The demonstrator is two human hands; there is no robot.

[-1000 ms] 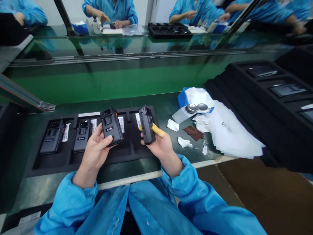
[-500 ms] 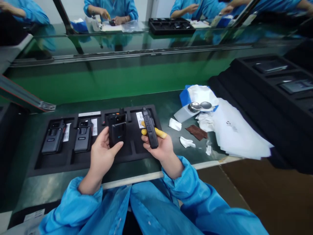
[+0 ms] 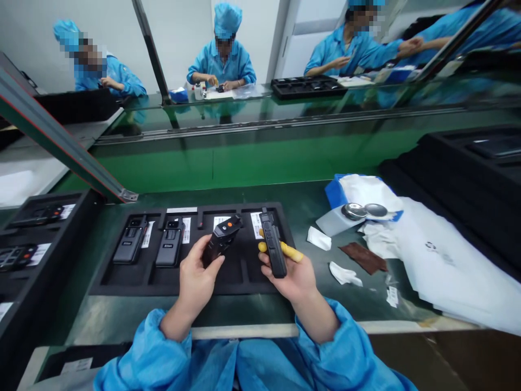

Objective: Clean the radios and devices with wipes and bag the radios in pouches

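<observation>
My left hand [image 3: 197, 277] is closed round a black handheld device [image 3: 222, 237] with an orange button, tilted to the right above a black foam tray [image 3: 122, 282]. My right hand [image 3: 291, 271], with yellow finger cots, grips a second black device [image 3: 272, 251] edge-on over the tray's right end. Two more such devices [image 3: 131, 245] [image 3: 169, 248] lie in the tray's left slots, each next to a white label.
White wipes [image 3: 318, 238], a brown pad [image 3: 365, 257], a blue-and-white box [image 3: 358, 203] with metal discs and plastic bags [image 3: 448, 271] lie at the right. Black trays stand at the left [image 3: 36, 239] and far right [image 3: 472, 163]. Beyond the green conveyor [image 3: 260, 152], other people in blue work.
The camera has tilted up, so the people opposite now show. My left hand has turned its device over and tilted it to the right. My right hand keeps its device edge-on.
</observation>
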